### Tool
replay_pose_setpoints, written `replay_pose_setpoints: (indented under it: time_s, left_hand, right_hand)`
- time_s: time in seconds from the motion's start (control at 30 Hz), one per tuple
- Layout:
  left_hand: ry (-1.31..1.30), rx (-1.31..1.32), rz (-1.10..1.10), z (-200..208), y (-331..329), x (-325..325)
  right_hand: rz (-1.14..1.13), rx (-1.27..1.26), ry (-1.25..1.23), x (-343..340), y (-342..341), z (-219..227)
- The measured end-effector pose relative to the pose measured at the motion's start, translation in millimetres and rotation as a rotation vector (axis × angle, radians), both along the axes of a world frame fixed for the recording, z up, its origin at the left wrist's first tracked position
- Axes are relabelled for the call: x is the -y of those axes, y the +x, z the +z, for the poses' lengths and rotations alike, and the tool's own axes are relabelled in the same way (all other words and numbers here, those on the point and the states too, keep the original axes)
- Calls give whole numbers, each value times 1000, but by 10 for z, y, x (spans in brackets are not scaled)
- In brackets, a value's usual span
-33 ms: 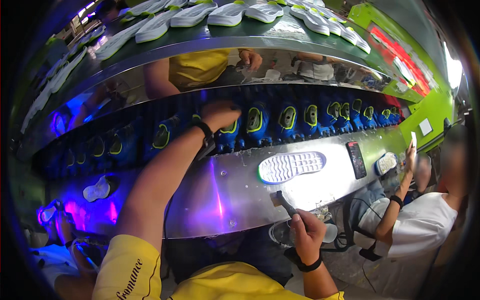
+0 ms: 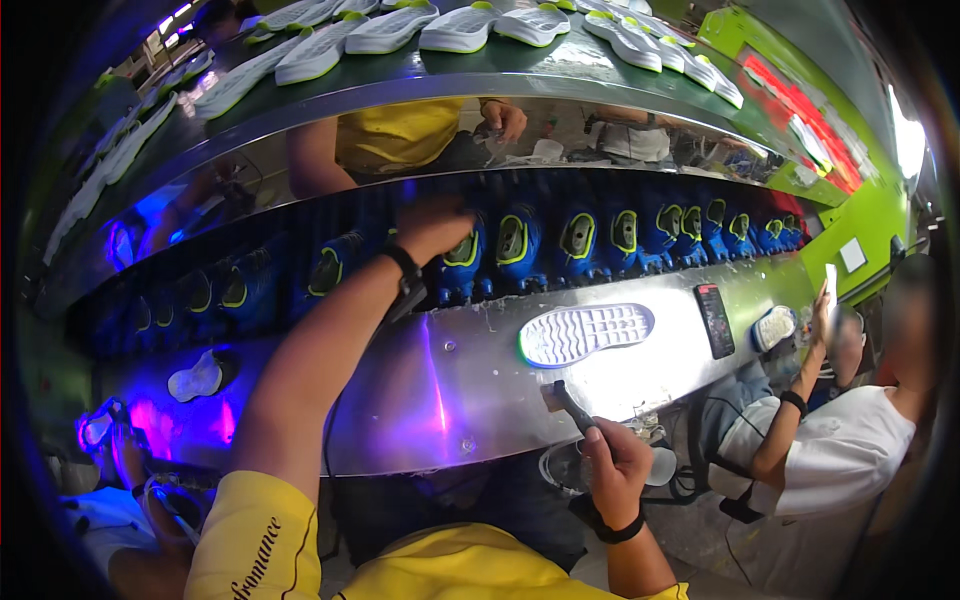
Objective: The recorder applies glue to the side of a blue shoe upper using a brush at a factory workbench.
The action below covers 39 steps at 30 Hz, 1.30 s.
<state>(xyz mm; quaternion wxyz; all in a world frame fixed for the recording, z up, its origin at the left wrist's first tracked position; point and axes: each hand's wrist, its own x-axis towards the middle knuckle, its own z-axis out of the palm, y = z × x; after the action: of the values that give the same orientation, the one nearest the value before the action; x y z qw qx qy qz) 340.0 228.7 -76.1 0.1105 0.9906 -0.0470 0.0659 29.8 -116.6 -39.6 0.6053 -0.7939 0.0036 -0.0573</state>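
Observation:
My left hand [image 2: 434,226] reaches into the dark row of blue shoe uppers, against an upper with a yellow-green collar [image 2: 462,250]. Its fingers are smeared and in shadow, so I cannot see whether they grip anything. Closed around the dark handle of a small brush [image 2: 572,408], my right hand [image 2: 618,462] stays by the near edge of the metal bench. Beyond the brush lies a white shoe sole [image 2: 586,335], its grooved face up.
A metal ledge [image 2: 400,410] runs in front of the shoe row. On it are a phone [image 2: 713,320], a smaller sole [image 2: 774,328] and a white piece [image 2: 195,378]. Several white soles [image 2: 458,27] line the upper shelf. A co-worker [image 2: 840,440] sits at right.
My left hand has shifted slightly left and looks more blurred at the shoe upper. My right hand and the brush have barely moved. The view has shifted a little.

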Motion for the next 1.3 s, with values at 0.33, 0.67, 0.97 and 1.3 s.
replay_pose_setpoints:
  time_s: [0.33, 0.67, 0.97, 1.3]
  left_hand:
    - [-71, -220, 275, 170, -966, -1832]
    - [-1735, -264, 203, 691, -2545, -1662]
    - [-938, 253, 253, 932, -3844, -1096]
    - [-387, 373, 88, 554, -4817, -605]
  right_hand:
    - [72, 17, 28, -309, -115, 183]
    - [214, -69, -98, -636, -290, 412]
    - [384, -44, -171, -1268, -361, 358]
    - [573, -217, -136, -1873, -403, -40]
